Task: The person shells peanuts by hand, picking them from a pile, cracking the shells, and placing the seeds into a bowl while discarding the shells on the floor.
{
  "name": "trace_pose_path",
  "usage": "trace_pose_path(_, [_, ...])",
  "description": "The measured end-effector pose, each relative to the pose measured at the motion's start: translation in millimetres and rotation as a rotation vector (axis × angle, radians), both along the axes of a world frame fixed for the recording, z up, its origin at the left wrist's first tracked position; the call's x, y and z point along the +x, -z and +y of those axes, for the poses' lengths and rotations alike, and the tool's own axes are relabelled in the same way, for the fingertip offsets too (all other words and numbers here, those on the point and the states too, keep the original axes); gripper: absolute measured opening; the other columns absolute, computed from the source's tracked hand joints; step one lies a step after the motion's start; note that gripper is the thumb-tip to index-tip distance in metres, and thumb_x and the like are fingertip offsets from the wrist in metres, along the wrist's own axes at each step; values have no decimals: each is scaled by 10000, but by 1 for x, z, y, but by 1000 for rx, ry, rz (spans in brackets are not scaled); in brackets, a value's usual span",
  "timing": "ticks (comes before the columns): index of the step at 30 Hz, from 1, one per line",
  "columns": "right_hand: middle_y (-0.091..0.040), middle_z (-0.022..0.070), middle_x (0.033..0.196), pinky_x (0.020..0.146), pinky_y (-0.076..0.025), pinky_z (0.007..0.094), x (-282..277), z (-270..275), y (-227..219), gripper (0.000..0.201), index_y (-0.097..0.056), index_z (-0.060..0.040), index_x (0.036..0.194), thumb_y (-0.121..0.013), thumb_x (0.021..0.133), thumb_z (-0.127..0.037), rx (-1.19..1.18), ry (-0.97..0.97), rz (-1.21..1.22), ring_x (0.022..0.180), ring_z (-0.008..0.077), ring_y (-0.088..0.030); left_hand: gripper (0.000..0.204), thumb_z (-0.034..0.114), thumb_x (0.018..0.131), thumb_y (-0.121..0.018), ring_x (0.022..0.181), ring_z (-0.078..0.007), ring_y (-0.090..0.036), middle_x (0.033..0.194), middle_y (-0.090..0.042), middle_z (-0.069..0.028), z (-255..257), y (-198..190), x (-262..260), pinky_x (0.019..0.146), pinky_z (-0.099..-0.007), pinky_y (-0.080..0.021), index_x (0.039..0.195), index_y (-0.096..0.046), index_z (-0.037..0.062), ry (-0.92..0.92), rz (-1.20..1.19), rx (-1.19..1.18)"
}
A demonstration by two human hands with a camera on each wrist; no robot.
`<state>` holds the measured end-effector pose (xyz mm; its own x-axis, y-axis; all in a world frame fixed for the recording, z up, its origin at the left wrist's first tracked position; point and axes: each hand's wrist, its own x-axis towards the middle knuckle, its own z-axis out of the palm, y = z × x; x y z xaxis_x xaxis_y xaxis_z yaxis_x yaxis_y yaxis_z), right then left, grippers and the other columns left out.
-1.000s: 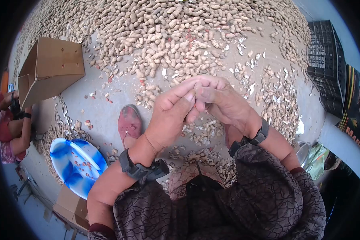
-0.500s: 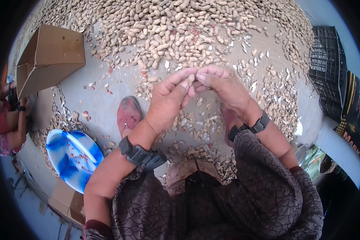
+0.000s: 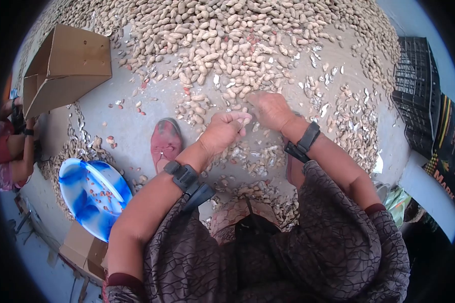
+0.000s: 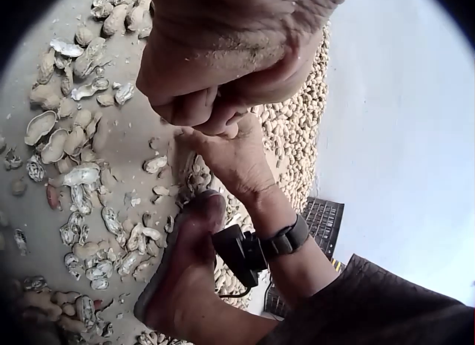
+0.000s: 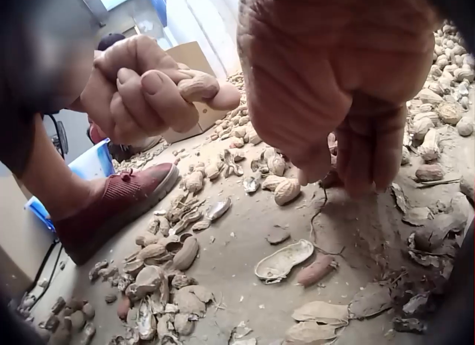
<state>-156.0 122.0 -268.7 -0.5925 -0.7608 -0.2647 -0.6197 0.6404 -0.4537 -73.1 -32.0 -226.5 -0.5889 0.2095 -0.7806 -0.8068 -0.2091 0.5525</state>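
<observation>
My left hand (image 3: 222, 132) pinches a peanut (image 5: 198, 87) between thumb and fingers, held above the floor between the shoes. In the left wrist view its fingers (image 4: 197, 107) are curled and hide that peanut. Farther forward, my right hand (image 3: 272, 111) reaches down at the near edge of the peanut heap (image 3: 227, 45). The right wrist view shows its fingers (image 5: 364, 159) pointing down with the thumb apart, low over the floor. An open half shell (image 5: 284, 260) and a reddish kernel (image 5: 318, 271) lie on the floor close by.
A blue and white basin (image 3: 81, 197) with red kernels stands at left, near a cardboard box (image 3: 81, 55). Another person's arm (image 3: 23, 151) shows at the far left. Empty shells (image 3: 351, 121) lie at right, before a black crate (image 3: 414, 91). A red shoe (image 3: 166, 144) stands by my left forearm.
My hands were together at the peanut and have parted. The right hand has moved forward and down toward the heap; the left has come slightly back, still holding a peanut.
</observation>
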Motion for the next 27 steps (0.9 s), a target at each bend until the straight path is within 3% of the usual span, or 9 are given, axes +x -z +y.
trace_pose_path(3, [-567, 195, 759, 639, -460, 418, -8, 0, 2, 192, -534, -37, 864, -549, 685, -106, 116, -84, 41, 736, 340, -588, 243, 71, 875, -417, 467, -26, -405, 649, -528, 22, 1, 10, 5, 403, -148, -306, 1050, -585, 71, 28, -61, 20])
trace_pose_path(13, [-542, 175, 743, 616, -446, 413, -10, 2, 1, 264, -468, -46, 936, -578, 724, -161, 88, -28, 43, 709, 354, -560, 203, 100, 872, -456, 488, -36, -434, 655, -551, 4, -3, 10, 2, 397, -155, -306, 1036, -561, 43, -36, -100, 13])
trace_pose_path(19, [-541, 167, 722, 590, -437, 430, -18, -18, 1, 245, -475, -37, 908, -559, 683, -83, -21, -88, 143, 668, 350, -560, 154, 94, 871, -454, 476, -36, -416, 662, -552, -11, -10, 10, 2, 383, -171, -278, 954, -561, 21, -139, -101, 62])
trace_pose_path(25, [-580, 213, 745, 616, -458, 416, -18, -20, 3, 155, -533, -9, 826, -531, 677, -51, 120, -110, 91, 720, 350, -590, 163, 94, 886, -421, 468, -40, -392, 656, -532, -8, -19, 7, 5, 379, -173, -255, 960, -548, 25, -202, -102, 127])
trace_pose_path(27, [-596, 169, 733, 590, -469, 363, -18, -18, -2, 146, -544, -10, 843, -531, 705, -56, -49, 40, 11, 717, 277, -612, 155, 97, 888, -417, 474, -36, -385, 669, -530, -3, -20, 3, 5, 383, -172, -252, 951, -543, 30, -238, -100, 125])
